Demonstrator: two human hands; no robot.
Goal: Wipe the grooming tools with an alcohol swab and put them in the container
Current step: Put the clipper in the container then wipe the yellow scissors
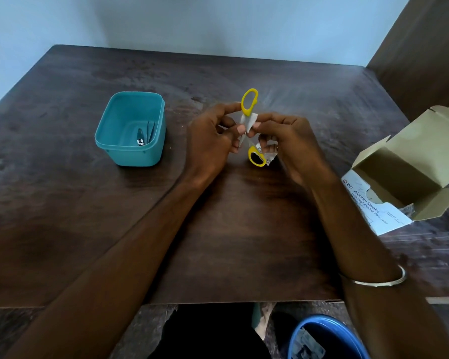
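Above the middle of the tabletop [239, 229], left hand [210, 141] fingers pinch the yellow scissors [250, 102]; right hand [290, 143] fingers pinch a white swab [249, 121] against them. At nine o'clock, the teal container [130, 128] holds metal tools [144, 136]. At three o'clock, an open cardboard box [410, 164] shows a wrapper [407, 211].

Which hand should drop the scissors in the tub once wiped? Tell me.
Left, probably. The left hand holds the scissors and is nearer the tub. The right hand pinches the swab.
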